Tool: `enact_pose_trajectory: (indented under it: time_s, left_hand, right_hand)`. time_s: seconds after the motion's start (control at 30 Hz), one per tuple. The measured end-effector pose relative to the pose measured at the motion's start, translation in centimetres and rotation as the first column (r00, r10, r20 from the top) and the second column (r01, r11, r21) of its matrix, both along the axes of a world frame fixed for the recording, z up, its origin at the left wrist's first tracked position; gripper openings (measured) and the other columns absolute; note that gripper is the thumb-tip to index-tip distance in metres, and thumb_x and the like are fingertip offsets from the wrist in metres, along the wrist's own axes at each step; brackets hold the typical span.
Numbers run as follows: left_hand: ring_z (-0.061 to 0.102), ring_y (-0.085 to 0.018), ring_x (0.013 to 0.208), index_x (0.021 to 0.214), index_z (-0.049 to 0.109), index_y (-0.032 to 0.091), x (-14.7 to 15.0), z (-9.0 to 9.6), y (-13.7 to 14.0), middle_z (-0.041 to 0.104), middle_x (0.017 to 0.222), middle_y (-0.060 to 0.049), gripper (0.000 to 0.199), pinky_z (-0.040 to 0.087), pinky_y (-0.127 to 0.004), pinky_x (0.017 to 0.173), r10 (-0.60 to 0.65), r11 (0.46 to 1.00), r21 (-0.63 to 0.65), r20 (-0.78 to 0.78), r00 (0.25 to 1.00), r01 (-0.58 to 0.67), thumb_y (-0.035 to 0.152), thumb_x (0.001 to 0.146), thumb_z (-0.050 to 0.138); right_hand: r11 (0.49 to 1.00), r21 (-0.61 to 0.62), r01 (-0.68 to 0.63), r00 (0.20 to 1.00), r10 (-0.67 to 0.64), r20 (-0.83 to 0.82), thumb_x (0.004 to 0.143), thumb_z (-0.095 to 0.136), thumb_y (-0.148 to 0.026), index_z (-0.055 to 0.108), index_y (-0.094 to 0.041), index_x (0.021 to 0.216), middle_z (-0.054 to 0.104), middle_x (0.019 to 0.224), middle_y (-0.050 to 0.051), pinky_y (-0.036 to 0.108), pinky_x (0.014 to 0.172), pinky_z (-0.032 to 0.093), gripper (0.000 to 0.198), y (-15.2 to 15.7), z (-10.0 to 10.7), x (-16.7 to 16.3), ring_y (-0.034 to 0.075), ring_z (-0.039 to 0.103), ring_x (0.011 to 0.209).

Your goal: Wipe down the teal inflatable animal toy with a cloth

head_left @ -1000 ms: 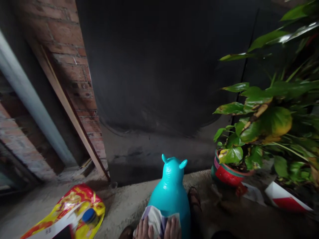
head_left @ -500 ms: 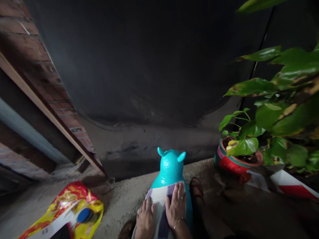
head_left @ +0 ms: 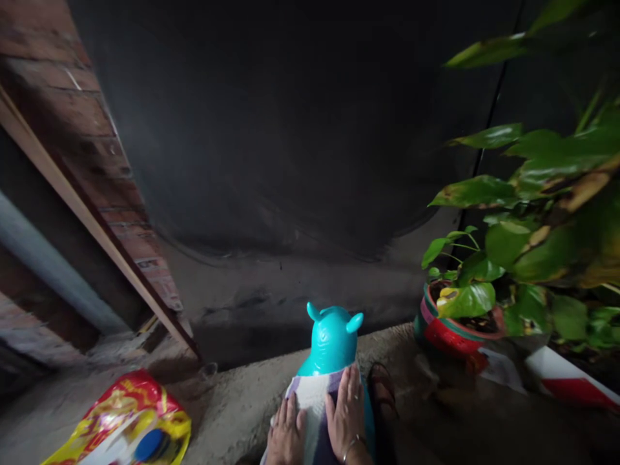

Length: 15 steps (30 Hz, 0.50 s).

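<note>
teal toy [head_left: 332, 339] with two small ears stands on the rough ledge [head_left: 232, 400] at the bottom middle, a white and purple cloth [head_left: 314, 400] draped over its back. left hand [head_left: 285, 436] and right hand [head_left: 347, 413] both lie flat and open on the cloth, fingers spread, gripping nothing; a thin bracelet [head_left: 352, 442] shows at the right wrist. against half a second ago the hands sit in nearly the same place on the cloth, the right one a little higher up the toy's back, and the view has tipped so that the toy and the pot show lower in the picture; a second ago only the fingertips showed at the bottom edge with the cloth bunched under them, and now it lies smoother and further up. the ledge's far edge runs just beyond the toy's head, with a darker drop and a black wall [head_left: 300, 129] behind it. to the left the ledge is bare up to a red and yellow bag [head_left: 121, 420] with a blue cap [head_left: 150, 444] lying on it, well apart from the hands. on the right a brown sandal [head_left: 382, 394] lies just beside the toy, and past it a red pot [head_left: 448, 332] with a leafy plant [head_left: 523, 245] spreads over that side. a brick pillar [head_left: 62, 123] and a slanted wooden strip [head_left: 97, 226] close the far left.
</note>
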State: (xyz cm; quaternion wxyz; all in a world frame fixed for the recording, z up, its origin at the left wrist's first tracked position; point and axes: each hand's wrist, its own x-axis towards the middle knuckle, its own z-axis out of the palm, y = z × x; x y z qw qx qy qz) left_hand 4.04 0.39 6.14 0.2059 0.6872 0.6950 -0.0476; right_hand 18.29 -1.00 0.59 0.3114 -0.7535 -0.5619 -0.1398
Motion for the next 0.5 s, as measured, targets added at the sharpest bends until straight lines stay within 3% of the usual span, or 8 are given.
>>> enact_pose_trajectory:
  time_s: [0.13,0.23,0.33,0.5]
  left_hand:
    - [0.036,-0.021,0.143,0.147,0.031,0.015,0.0,-0.3,-2.2,0.036,0.156,-0.009,0.054,0.034,-0.039,0.118,-0.006,0.997,0.080,-0.094,0.996,0.013,0.026,0.096,0.020]
    - [0.032,-0.019,0.145,0.145,0.036,0.022,-0.7,-0.3,-4.6,0.035,0.156,-0.002,0.052,0.030,-0.038,0.121,-0.040,0.990,0.129,-0.100,0.994,0.053,0.025,0.095,0.022]
    - [0.032,-0.021,0.145,0.145,0.036,0.022,-1.3,0.1,-6.7,0.034,0.156,-0.002,0.051,0.028,-0.039,0.122,-0.035,0.988,0.147,-0.088,0.996,0.048,0.029,0.095,0.027]
    - [0.033,-0.019,0.145,0.144,0.036,0.024,-1.5,0.7,-7.6,0.033,0.155,-0.001,0.050,0.030,-0.039,0.121,0.020,0.990,0.143,-0.063,0.998,-0.011,0.029,0.095,0.029]
  right_hand:
    - [0.999,0.015,0.038,0.999,-0.038,0.003,0.099,0.028,-0.047,0.006,-0.012,0.155,0.025,0.155,0.024,0.062,0.100,0.040,0.070,-2.0,-2.0,-1.2,0.043,0.028,0.141]
    - [0.999,-0.047,-0.027,1.000,0.027,-0.003,0.097,0.032,-0.050,0.032,-0.016,0.151,0.041,0.147,0.023,0.065,0.097,0.043,0.064,-5.0,-4.4,-2.2,0.045,0.038,0.135]
    - [0.991,-0.114,-0.076,0.997,0.075,-0.012,0.094,0.043,-0.056,0.050,-0.022,0.141,0.050,0.141,0.018,0.062,0.097,0.045,0.058,-7.8,-6.1,-2.5,0.043,0.045,0.131]
    - [0.987,-0.085,-0.135,0.990,0.137,0.019,0.092,0.051,-0.055,0.056,-0.026,0.135,0.054,0.138,0.014,0.062,0.096,0.047,0.053,-8.7,-5.6,-2.2,0.041,0.045,0.131]
